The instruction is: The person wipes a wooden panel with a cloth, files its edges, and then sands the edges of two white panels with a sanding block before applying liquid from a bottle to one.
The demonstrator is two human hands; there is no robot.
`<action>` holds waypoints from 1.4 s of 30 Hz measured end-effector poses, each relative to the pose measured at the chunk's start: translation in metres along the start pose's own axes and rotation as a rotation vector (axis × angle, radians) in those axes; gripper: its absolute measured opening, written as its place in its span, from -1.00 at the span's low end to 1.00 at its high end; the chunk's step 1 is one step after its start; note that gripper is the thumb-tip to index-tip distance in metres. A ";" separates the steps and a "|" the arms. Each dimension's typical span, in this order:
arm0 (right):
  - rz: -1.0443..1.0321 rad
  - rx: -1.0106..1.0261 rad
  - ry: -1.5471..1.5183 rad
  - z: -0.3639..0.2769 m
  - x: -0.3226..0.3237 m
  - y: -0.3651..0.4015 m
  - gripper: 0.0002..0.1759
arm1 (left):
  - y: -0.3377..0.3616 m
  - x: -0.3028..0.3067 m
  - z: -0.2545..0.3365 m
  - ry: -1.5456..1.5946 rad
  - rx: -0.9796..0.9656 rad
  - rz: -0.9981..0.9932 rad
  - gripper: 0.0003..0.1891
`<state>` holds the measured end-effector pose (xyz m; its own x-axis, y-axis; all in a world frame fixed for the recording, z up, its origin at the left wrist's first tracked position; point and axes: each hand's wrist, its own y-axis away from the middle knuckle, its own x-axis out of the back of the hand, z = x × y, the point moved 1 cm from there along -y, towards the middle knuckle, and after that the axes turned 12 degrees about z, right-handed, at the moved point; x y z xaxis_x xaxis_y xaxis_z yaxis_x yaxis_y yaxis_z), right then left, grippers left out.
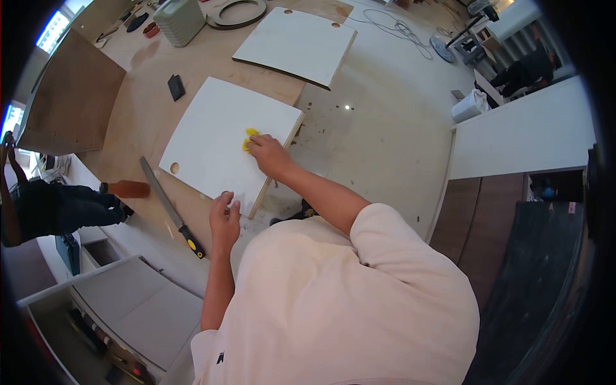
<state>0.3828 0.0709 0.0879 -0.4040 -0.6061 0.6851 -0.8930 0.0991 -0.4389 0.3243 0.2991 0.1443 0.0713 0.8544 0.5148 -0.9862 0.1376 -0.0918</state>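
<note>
partly under the right hand [269, 156] sits yellow wad [246, 145].

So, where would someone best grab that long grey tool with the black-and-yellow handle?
Probably by the black-and-yellow handle, coming from the person's own side. It looks thicker than the long, narrow grey blade and lies at the near end, close to the person's bare left hand, while the blade points away across the brown wooden tabletop.

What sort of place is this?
Probably a carpentry workshop, or a room being fitted out with cabinets. White boards with round holes lie on a wooden worktable, with a long-bladed tool and a coiled strip nearby.
</note>
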 end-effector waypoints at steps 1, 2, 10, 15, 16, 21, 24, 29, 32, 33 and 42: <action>-0.020 -0.008 -0.062 -0.004 -0.005 -0.007 -0.62 | 0.003 0.001 0.000 -0.003 0.039 -0.007 -0.73; -0.043 -0.014 -0.128 -0.006 -0.008 -0.011 -0.59 | 0.004 0.001 -0.001 -0.008 0.082 -0.012 -0.73; 0.145 -0.146 -0.300 -0.017 0.025 0.011 -0.53 | -0.024 0.000 0.009 -0.161 -0.139 0.082 -0.66; 0.160 -0.508 -0.289 0.025 0.061 0.057 -0.72 | -0.090 -0.047 0.023 -0.402 -0.375 0.138 -0.52; 0.124 -0.608 -0.292 0.033 0.063 0.071 -0.75 | -0.095 -0.056 0.027 -0.451 -0.403 0.105 -0.50; -0.079 -0.628 0.137 0.068 0.106 0.155 -0.69 | -0.102 -0.063 -0.023 -0.492 -0.354 -0.031 -0.65; -0.029 -0.840 0.336 0.110 0.136 0.247 -0.67 | -0.071 -0.025 -0.040 -0.301 -0.270 0.149 -0.77; -0.017 -1.098 0.519 0.141 0.193 0.380 -0.76 | -0.022 0.060 -0.053 -0.328 -0.104 0.251 -0.74; -0.169 -1.073 0.555 0.167 0.196 0.394 -0.74 | 0.000 0.070 -0.062 -0.439 -0.095 0.345 -0.70; -0.232 -1.035 0.552 0.175 0.188 0.374 -0.71 | 0.005 0.066 -0.065 -0.478 -0.112 0.378 -0.70; 0.103 -0.604 -0.098 0.171 0.114 0.107 -0.72 | 0.043 0.015 -0.013 0.077 0.399 0.416 -0.74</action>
<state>0.2753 -0.1226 0.0194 -0.4993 -0.6368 0.5875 -0.8166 0.5724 -0.0736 0.2846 0.3242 0.1365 -0.3381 0.8321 0.4396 -0.9126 -0.4040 0.0629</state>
